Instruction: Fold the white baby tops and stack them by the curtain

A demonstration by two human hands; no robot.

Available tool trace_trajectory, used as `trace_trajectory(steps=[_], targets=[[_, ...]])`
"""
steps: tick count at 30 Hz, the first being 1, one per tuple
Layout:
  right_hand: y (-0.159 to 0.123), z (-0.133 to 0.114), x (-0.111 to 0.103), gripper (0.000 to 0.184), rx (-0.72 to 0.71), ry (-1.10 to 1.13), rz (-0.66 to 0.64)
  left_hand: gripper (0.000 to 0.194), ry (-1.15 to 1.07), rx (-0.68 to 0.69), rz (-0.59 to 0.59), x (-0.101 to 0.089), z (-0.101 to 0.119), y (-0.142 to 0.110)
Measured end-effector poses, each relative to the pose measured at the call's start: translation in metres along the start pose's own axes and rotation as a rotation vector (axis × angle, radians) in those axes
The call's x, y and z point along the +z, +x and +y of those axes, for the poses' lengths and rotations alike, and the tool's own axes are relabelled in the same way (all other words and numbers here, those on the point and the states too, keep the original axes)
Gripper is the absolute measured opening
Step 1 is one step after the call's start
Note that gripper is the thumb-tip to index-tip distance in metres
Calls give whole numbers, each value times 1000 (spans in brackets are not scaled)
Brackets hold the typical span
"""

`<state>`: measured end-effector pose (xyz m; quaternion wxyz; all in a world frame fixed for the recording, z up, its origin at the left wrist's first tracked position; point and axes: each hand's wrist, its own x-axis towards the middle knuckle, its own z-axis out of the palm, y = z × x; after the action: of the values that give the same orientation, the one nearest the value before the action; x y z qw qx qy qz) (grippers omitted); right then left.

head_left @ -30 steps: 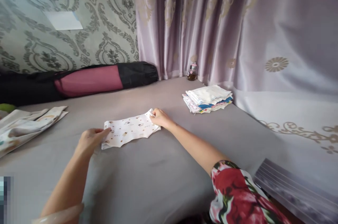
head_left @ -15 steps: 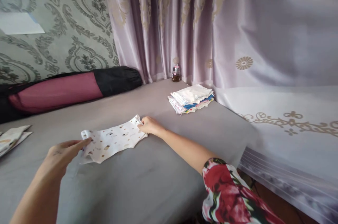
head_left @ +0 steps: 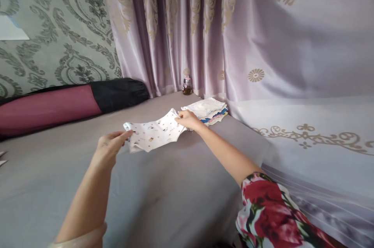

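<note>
A small white garment (head_left: 154,133) with a scattered brown print is stretched between my two hands above the bed, sagging a little along its lower edge. My left hand (head_left: 112,143) pinches its left end between thumb and fingers. At the opposite end, my right hand (head_left: 188,118) is closed on the upper corner. Just behind that hand lies a stack of folded clothes (head_left: 209,108), white on top with blue and other colours showing lower down. My right hand hides the stack's near left part.
On the grey bed sheet (head_left: 117,201), a long maroon and black bolster (head_left: 58,104) rests against the patterned wall. A small bottle (head_left: 187,85) with a pink top stands in the far corner by the lilac curtain (head_left: 181,26). Pale cloth edges (head_left: 2,158) show at far left.
Both hands have carried the white garment right and away from me, lifting it toward the stack. The view has turned slightly right, so the cloth at the left has mostly left the frame.
</note>
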<state>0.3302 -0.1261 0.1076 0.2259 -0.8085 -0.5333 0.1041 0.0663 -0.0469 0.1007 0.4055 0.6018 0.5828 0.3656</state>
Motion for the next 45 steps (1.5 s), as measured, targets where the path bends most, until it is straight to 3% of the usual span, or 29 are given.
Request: trace_trajectory(steps=[3, 14, 19, 24, 34, 45], targets=[[3, 20, -27, 22, 33, 9, 44, 27, -123, -60, -91, 29, 16, 1], [31, 103, -99, 21, 132, -70, 198, 20, -363, 25, -232, 131, 64, -2], [41, 119, -121, 18, 245, -152, 219, 19, -439, 33, -259, 172, 82, -4], [56, 128, -130, 24, 299, -251, 284, 19, -489, 35, -279, 207, 91, -5], [89, 162, -127, 34, 312, -367, 361, 25, -461, -36, -337, 248, 95, 0], [98, 195, -107, 32, 350, -386, 304, 24, -401, -45, -377, 261, 75, 4]])
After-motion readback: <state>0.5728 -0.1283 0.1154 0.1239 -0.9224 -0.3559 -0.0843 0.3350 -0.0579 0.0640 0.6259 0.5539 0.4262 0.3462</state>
